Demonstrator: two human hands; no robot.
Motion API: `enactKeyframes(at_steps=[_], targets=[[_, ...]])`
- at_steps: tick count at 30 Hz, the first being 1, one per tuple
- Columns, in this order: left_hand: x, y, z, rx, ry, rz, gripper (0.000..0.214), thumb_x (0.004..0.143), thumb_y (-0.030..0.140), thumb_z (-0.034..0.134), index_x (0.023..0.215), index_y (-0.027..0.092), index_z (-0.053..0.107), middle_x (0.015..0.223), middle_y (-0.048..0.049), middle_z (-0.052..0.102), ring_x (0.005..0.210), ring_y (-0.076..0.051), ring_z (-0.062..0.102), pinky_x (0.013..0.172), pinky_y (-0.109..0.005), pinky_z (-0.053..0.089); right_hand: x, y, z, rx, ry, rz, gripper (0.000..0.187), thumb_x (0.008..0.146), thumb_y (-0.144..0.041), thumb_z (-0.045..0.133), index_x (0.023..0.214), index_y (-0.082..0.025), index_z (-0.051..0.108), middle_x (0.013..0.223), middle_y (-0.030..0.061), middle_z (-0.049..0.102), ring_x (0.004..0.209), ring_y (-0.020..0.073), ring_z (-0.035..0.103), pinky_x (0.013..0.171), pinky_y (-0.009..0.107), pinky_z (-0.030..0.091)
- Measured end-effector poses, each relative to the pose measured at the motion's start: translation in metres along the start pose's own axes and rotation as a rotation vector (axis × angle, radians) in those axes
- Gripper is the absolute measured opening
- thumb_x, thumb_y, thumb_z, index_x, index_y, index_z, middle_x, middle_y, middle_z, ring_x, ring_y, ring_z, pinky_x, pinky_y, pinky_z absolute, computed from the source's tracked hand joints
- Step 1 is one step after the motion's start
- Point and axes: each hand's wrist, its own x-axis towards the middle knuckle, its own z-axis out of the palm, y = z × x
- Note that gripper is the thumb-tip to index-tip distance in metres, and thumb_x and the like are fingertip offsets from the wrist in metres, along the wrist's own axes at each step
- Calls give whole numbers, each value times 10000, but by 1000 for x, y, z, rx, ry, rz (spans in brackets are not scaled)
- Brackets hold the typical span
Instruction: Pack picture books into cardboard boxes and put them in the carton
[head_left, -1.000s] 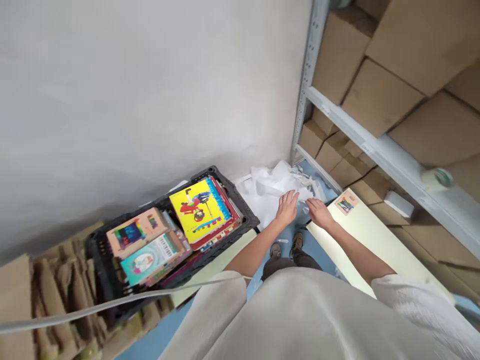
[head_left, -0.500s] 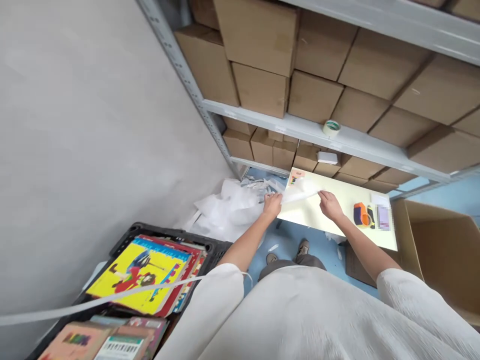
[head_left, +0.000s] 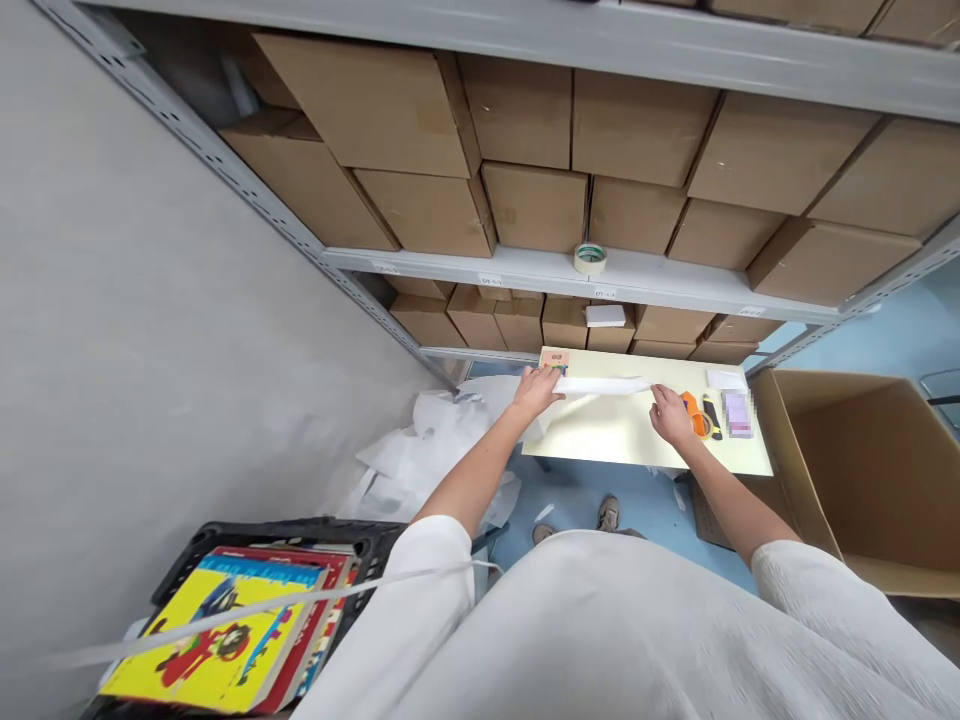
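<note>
A thin white sheet, foam or soft paper, is stretched above the pale tabletop. My left hand is closed on its left end, and more of the sheet hangs below that hand. At the other end, my right hand pinches the corner. Just beyond my left hand lies a small book with a peach cover, partly covered by the fingers. Close by my right hand are an orange tape dispenser and a black-and-yellow cutter.
Crumpled white sheets heap up on the left. A black crate holds books, a yellow one on top. An open carton stands right. Shelves of boxes rise ahead, with a tape roll on one.
My view has swung, so the shelves fill more of it. My hands have spread a little farther apart, and the white sheet between them is pulled straighter.
</note>
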Motion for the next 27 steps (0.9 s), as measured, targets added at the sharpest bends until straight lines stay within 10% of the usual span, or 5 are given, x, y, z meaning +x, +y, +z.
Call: enactKeyframes(at_steps=[7,21,27], targets=[[1,19,7,105,71,-55,317,1014,156,547,1322,179,618,1324,-186,652,1257,-359,567,1061,-475,357,-2,16,12,1,-67,33,689,975,-178,432,1657,-79,417,1574,241,552,1408,374,517,1185,535,430],[-43,24,130,23,-314,-190,372,1059,261,509,1395,220,665,1458,-178,610,1365,-361,519,1133,-506,390,-46,-5,54,-88,-521,101,475,971,-144,465,1395,-137,679,1574,208,561,1331,371,512,1088,474,424],[-51,19,157,-49,-397,-149,501,1078,322,432,1543,189,563,1571,-194,556,1448,-372,495,1214,-529,357,-23,-46,58,10,-479,142,441,1027,-194,416,1376,-156,683,1466,198,619,1292,342,536,1079,441,429]])
